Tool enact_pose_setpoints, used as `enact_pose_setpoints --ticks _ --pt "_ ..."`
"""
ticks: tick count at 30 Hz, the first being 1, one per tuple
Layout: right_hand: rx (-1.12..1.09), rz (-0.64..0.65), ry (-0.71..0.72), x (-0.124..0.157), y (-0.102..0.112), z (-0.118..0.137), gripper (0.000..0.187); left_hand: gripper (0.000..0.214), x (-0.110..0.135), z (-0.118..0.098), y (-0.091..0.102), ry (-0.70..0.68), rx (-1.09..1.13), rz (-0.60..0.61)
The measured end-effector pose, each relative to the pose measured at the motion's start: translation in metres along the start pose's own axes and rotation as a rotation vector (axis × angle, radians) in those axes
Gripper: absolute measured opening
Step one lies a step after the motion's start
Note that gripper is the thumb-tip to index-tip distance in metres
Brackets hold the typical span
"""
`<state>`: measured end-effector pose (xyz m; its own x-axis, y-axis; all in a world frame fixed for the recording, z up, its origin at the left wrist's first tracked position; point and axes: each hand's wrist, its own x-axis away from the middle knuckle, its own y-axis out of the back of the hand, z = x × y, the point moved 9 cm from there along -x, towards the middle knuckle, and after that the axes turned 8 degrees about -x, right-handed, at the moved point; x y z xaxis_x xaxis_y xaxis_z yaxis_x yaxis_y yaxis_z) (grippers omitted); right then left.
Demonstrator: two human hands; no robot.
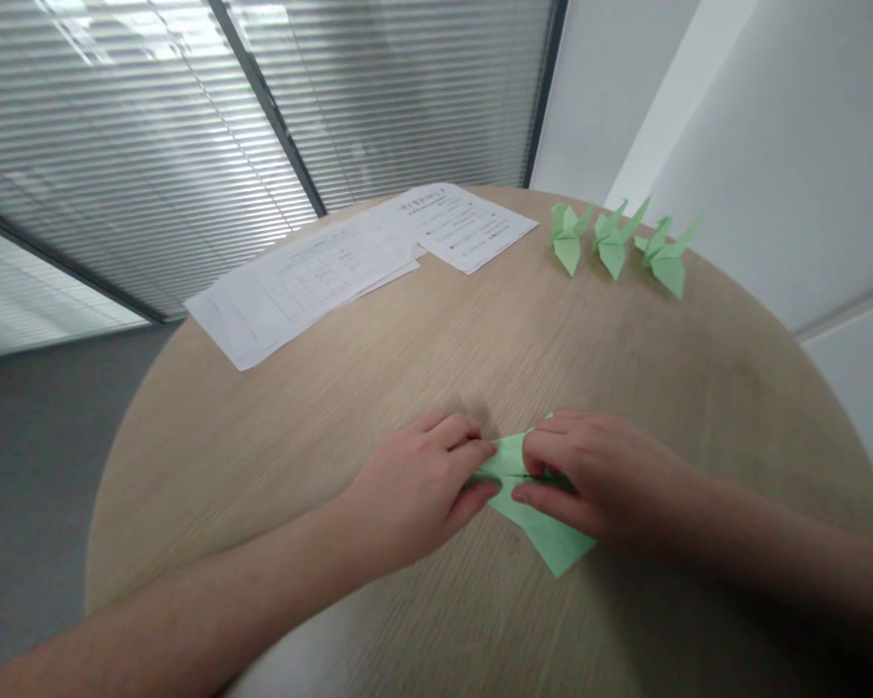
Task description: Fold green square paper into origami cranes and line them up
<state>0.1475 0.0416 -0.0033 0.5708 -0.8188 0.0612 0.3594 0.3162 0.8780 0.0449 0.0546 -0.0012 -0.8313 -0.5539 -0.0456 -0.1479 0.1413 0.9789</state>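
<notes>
One piece of green paper [513,456], with folds in it, is on the round wooden table [335,417], close to the person and a little right of the middle. One sharp corner of it points down toward the person and a bit to the right. A dark fold line runs across it from side to side, from one hand to the other. I can't tell which way the whole paper is longest, because the hands cover both ends. There are two hands. The left hand [429,470] pinches the left end of the paper between its thumb and its fingers. The right hand [597,475] has its fingers curled, and it pinches the paper near the fold with the thumb and a bent finger. Far back on the right stand three green paper birds [611,242], side by side in a row. Each bird has a pointy wing hanging down toward the person. To the left of the birds, one white printed sheet [472,228] lies at the back of the table. Its left part meets a pile of white papers [306,281], and I can't count how many are in that pile. Behind the table are window blinds [131,145].
</notes>
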Motion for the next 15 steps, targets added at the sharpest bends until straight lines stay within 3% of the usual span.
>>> enact_pose_setpoints --ticks 10,15 --pt "0.014 -0.048 -0.011 0.005 0.000 0.007 0.025 0.024 0.001 -0.004 0.001 0.035 -0.036 -0.029" --pt "0.014 0.001 -0.002 0.001 -0.003 0.007 0.022 0.022 0.002 -0.010 0.004 -0.019 -0.043 -0.065"
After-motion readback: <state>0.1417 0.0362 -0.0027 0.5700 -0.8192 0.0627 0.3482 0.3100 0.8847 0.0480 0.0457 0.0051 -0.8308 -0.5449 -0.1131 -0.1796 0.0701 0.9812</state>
